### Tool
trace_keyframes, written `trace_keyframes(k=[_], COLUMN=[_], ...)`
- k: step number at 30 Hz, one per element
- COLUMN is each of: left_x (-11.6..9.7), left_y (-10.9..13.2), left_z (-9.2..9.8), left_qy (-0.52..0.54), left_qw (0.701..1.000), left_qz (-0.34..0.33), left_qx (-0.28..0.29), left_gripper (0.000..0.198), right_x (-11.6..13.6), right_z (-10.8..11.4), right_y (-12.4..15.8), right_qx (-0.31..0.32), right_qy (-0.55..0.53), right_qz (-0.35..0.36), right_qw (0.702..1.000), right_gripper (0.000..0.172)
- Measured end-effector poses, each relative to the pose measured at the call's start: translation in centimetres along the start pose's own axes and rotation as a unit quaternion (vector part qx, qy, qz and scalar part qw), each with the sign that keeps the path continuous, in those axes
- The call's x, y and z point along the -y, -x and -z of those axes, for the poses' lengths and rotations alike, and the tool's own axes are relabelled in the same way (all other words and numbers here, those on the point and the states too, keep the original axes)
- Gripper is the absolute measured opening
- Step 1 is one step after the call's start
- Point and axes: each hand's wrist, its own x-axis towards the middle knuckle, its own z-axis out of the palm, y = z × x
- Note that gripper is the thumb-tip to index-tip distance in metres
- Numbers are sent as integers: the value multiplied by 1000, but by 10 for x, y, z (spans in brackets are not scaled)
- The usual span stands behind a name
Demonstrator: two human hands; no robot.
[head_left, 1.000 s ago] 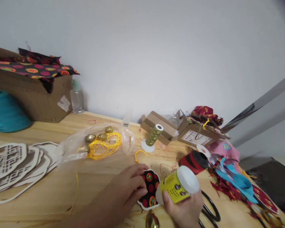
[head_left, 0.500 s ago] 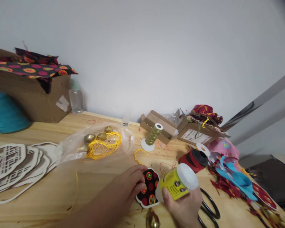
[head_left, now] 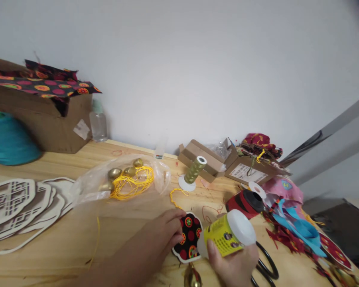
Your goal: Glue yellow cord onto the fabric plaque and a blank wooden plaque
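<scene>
**Steady Hands on the Little Dotted Patch [head_left: 190,231]**

The patch lies on the tabletop [head_left: 131,235], near us, between our two hands. Our left hand [head_left: 161,231] has its fingers close together on the patch's left edge. We cannot tell if they pinch it or just press. Our right hand [head_left: 235,261] has its fingers clamped around the yellow bottle [head_left: 223,235]. The bottle leans, with its thin end low by the patch's right side. We cannot tell if the tip touches.

To do this well, we should keep the patch still with the left hand, hold the bottle at a slant, and squeeze softly. We should go slowly along the edge, and mind the gold bell [head_left: 193,276] just below.

Since half a second ago, the bottle's fat white end has tipped a bit to the right and nearer. The left hand and the patch look much the same. The whole view has slid a tiny bit.
</scene>
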Motion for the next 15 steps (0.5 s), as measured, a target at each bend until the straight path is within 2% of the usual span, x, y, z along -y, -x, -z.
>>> trace_keyframes(k=[4,10,12,15], left_x=[2,3,1,-2], left_y=[2,3,2,1], left_z=[-1,-1,0,2], left_qy=[10,31,20,6], left_qw=[1000,999,999,1000], left_qz=[-10,-16,-17,-7], left_qx=[-9,-25,-23,-4], left_gripper=[17,16,16,16], right_x=[-1,-3,-4,-8], right_z=[-1,-1,-1,-2], right_y=[3,4,4,6], right_qx=[11,16,1,-45], right_qy=[-56,-56,-33,12], right_qz=[-22,-14,-5,-31], right_qw=[998,998,999,998], right_gripper=[34,31,29,30])
